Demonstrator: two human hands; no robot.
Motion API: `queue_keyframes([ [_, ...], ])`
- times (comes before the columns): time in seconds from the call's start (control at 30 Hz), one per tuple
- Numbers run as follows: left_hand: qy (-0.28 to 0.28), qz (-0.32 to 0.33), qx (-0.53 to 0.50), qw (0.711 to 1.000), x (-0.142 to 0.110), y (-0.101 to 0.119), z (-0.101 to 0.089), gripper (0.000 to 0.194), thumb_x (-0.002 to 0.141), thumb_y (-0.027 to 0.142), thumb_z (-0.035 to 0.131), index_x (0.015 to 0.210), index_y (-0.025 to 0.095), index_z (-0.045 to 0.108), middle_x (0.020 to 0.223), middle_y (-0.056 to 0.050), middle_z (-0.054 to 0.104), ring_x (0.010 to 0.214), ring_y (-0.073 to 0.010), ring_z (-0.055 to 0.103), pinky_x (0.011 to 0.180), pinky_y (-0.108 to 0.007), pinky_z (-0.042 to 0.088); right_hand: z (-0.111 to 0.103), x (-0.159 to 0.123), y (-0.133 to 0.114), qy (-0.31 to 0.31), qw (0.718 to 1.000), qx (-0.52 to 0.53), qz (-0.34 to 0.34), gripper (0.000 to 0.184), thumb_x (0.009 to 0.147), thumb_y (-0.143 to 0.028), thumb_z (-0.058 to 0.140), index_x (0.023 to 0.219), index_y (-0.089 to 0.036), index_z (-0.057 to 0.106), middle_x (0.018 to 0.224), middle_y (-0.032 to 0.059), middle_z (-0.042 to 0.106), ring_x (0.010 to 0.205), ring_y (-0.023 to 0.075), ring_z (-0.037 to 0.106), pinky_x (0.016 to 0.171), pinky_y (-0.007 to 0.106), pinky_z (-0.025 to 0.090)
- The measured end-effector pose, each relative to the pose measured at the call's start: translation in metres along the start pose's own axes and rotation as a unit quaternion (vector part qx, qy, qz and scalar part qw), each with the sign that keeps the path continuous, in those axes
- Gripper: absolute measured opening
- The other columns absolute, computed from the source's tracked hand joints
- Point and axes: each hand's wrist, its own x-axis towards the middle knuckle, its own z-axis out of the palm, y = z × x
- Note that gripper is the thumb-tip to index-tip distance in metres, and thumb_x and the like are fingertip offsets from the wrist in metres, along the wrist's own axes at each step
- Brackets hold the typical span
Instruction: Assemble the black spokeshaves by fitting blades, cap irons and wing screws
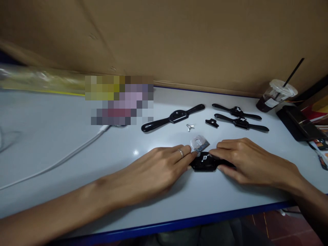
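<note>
A black spokeshave [204, 166] with a silver thumbscrew lies low in front of me, near the table's front edge. My left hand [170, 163], with a ring on one finger, is closed at its left end and hides that handle. On the other side my right hand [247, 160] grips the right handle between thumb and fingers. Just beyond my left fingertips is a loose silver blade [204, 146] with a slot; I cannot tell whether the fingers touch it. Farther back are a silver wing screw [190, 127], a small black cap plate [212, 123] and a bare spokeshave body [178, 117].
Two smaller spokeshaves [242, 123] rest at the back right. Behind them stands a plastic cup [275, 95] with a straw, beside a black stand [294, 123]. A white cable [64, 159] crosses the left side of the table. Cardboard [192, 41] walls the back.
</note>
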Motion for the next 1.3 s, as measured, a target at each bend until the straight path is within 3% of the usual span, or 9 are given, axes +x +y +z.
queue_keyframes([
  [0.17, 0.009, 0.039, 0.034, 0.999, 0.002, 0.001, -0.003, 0.026, 0.091, 0.0, 0.044, 0.108, 0.008, 0.063, 0.092, -0.008, 0.066, 0.075, -0.0197, 0.06, 0.062, -0.031, 0.051, -0.001, -0.001, 0.0, -0.001, 1.0, -0.001, -0.002, 0.022, 0.09, -0.014, 0.061, 0.111, -0.016, 0.069, 0.096, 0.0055, 0.069, 0.083, 0.0191, 0.063, 0.075, 0.032, 0.045],
  [0.77, 0.019, 0.035, 0.02, 0.999, 0.002, 0.001, -0.001, 0.025, 0.092, 0.0, 0.045, 0.106, 0.008, 0.064, 0.091, -0.007, 0.066, 0.074, -0.018, 0.06, 0.063, -0.03, 0.051, -0.004, 0.001, -0.002, -0.02, 1.0, 0.004, 0.014, 0.024, 0.091, -0.016, 0.059, 0.113, -0.015, 0.07, 0.096, 0.0067, 0.069, 0.083, 0.02, 0.064, 0.076, 0.033, 0.045],
  [0.83, 0.013, 0.034, 0.02, 0.999, 0.002, 0.001, -0.001, 0.027, 0.092, 0.0, 0.044, 0.108, 0.008, 0.063, 0.093, -0.008, 0.067, 0.076, -0.0185, 0.061, 0.064, -0.03, 0.052, -0.003, 0.001, -0.002, 0.0, 1.0, 0.002, 0.011, 0.024, 0.093, -0.018, 0.057, 0.114, -0.016, 0.07, 0.095, 0.0067, 0.07, 0.081, 0.0192, 0.064, 0.074, 0.033, 0.044],
  [0.93, 0.01, 0.034, 0.021, 0.999, 0.002, 0.001, -0.001, 0.029, 0.092, -0.001, 0.042, 0.11, 0.008, 0.063, 0.095, -0.009, 0.067, 0.079, -0.0193, 0.063, 0.065, -0.031, 0.053, 0.004, 0.003, -0.001, 0.077, 0.996, -0.03, -0.02, 0.024, 0.099, -0.022, 0.051, 0.112, -0.015, 0.069, 0.089, 0.0065, 0.07, 0.075, 0.0182, 0.062, 0.066, 0.032, 0.041],
  [1.07, 0.015, 0.034, 0.027, 0.999, 0.005, 0.002, 0.0, 0.026, 0.092, 0.001, 0.044, 0.108, 0.009, 0.063, 0.089, -0.007, 0.066, 0.073, -0.0189, 0.061, 0.062, -0.031, 0.053, 0.018, 0.008, -0.001, 0.171, 0.976, -0.104, -0.081, 0.028, 0.104, -0.027, 0.047, 0.093, -0.013, 0.069, 0.079, 0.0058, 0.067, 0.067, 0.0164, 0.056, 0.059, 0.031, 0.036],
  [1.3, 0.006, 0.04, 0.035, 0.999, 0.005, 0.003, -0.001, 0.022, 0.094, 0.004, 0.045, 0.107, 0.01, 0.061, 0.096, -0.009, 0.068, 0.08, -0.0196, 0.064, 0.066, -0.032, 0.055, 0.029, 0.017, -0.001, 0.228, 0.958, -0.14, -0.105, 0.032, 0.103, -0.022, 0.052, 0.074, -0.015, 0.063, 0.068, 0.0018, 0.061, 0.06, 0.0135, 0.048, 0.056, 0.03, 0.034],
])
